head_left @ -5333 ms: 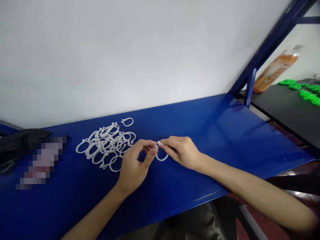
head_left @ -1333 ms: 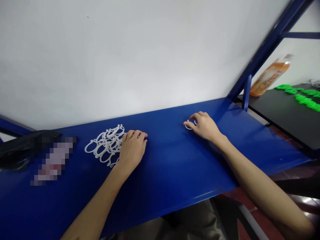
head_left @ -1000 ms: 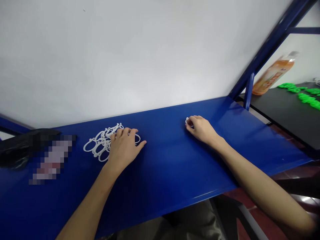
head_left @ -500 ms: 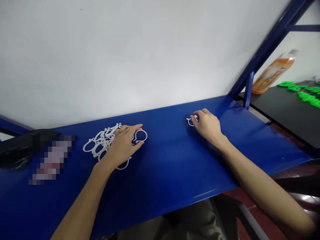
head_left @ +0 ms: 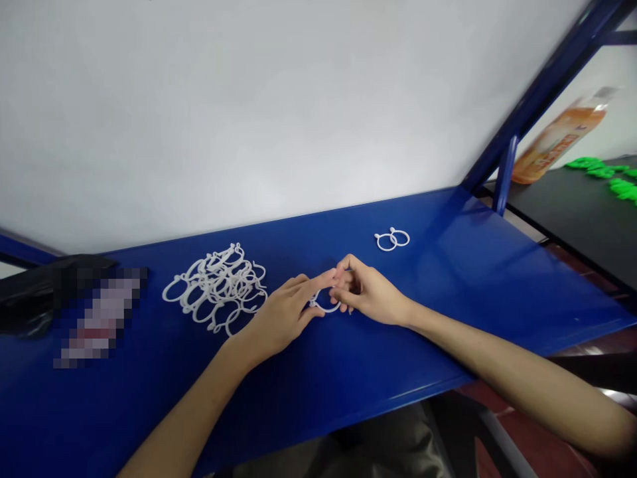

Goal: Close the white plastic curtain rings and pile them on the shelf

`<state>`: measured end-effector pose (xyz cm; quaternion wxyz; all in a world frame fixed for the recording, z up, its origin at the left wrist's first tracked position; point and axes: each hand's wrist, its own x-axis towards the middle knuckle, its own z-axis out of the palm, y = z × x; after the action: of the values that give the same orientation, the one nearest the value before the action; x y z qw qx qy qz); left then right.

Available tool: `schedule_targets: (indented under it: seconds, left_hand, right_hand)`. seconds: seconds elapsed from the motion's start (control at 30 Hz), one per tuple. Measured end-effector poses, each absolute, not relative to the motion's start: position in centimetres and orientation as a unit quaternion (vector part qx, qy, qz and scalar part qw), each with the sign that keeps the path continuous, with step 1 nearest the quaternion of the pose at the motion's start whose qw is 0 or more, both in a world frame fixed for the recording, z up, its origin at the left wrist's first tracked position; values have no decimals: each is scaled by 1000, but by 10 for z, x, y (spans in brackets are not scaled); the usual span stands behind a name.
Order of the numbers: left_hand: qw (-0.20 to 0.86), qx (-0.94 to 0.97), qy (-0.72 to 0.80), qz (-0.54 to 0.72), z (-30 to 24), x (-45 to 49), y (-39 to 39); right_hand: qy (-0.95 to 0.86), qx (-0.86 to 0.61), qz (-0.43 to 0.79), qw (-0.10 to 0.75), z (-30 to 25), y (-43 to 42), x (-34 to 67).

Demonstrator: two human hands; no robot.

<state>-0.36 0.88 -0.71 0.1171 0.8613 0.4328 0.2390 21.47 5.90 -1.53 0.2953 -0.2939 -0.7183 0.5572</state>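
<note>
A blue metal shelf (head_left: 348, 372) carries a heap of several white plastic rings (head_left: 216, 290) at its left. Two closed white rings (head_left: 392, 239) lie side by side further right, near the back. My left hand (head_left: 283, 315) and my right hand (head_left: 368, 292) meet at the middle of the shelf. Both pinch one white ring (head_left: 326, 304) between their fingertips, just above the surface. Part of that ring is hidden by the fingers.
A black object (head_left: 30, 299) with a blurred patch lies at the far left. A blue slanted post (head_left: 537, 93) rises at the right. Beyond it a dark table (head_left: 572, 219) holds an orange bottle (head_left: 560, 143) and green pieces (head_left: 610, 176).
My right hand left two rings at the back right and came back to the middle. My left hand drew one ring from the heap and brought it to meet the right hand.
</note>
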Motion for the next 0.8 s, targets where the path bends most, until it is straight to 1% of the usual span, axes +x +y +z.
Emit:
schedule_targets:
  seconds: [0.1, 0.23, 0.33, 0.57, 0.67, 0.8]
  left_hand:
    - [76, 846, 432, 303, -9, -5, 12]
    - [-13, 826, 427, 367, -9, -12, 16]
    - [-60, 829, 418, 366, -10, -14, 18]
    - [-127, 813, 444, 354, -13, -8, 17]
    - [-149, 810, 448, 348, -12, -3, 13]
    - [-184, 803, 453, 340, -11, 3, 9]
  right_hand:
    - [-702, -285, 580, 300, -18, 62, 216]
    - [-694, -296, 579, 310, -18, 63, 216]
    - [-677, -301, 592, 317, -20, 62, 214]
    - [-673, -290, 607, 309, -22, 62, 215]
    - [-689, -281, 589, 314, -18, 58, 218]
    - [-742, -268, 530, 311, -10, 50, 220]
